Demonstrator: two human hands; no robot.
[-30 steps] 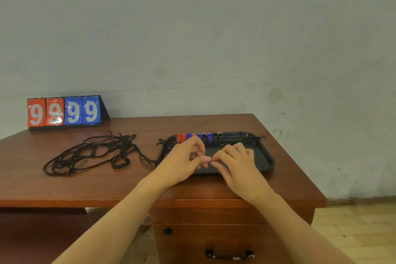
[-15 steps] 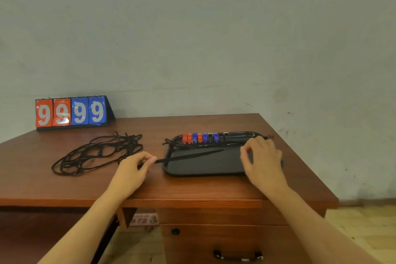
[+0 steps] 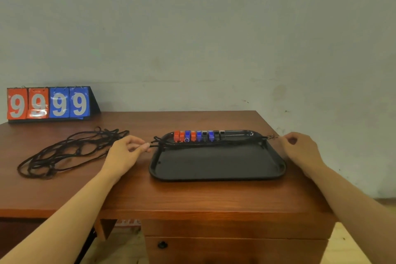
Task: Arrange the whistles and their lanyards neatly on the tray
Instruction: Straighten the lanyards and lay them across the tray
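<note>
Nine whistles [image 3: 198, 135], red, blue and black, stand in a row along the far edge of the black tray [image 3: 216, 166] on the wooden bench [image 3: 192, 197]. Left hand [image 3: 123, 154] pinches one end of a black lanyard [image 3: 214, 143] just beside the tray's left rim; right hand [image 3: 300, 150] pinches the other end past its right corner, so the cord runs across the tray in front of the whistles. Loose lanyards [image 3: 68, 152] lie tangled near a flip scoreboard [image 3: 48, 103].

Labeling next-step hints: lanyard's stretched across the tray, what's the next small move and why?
Probably lower both hands to lay the lanyard flat on the tray just in front of the whistles: the left hand and right hand pinch its ends beyond the tray's sides.
</note>
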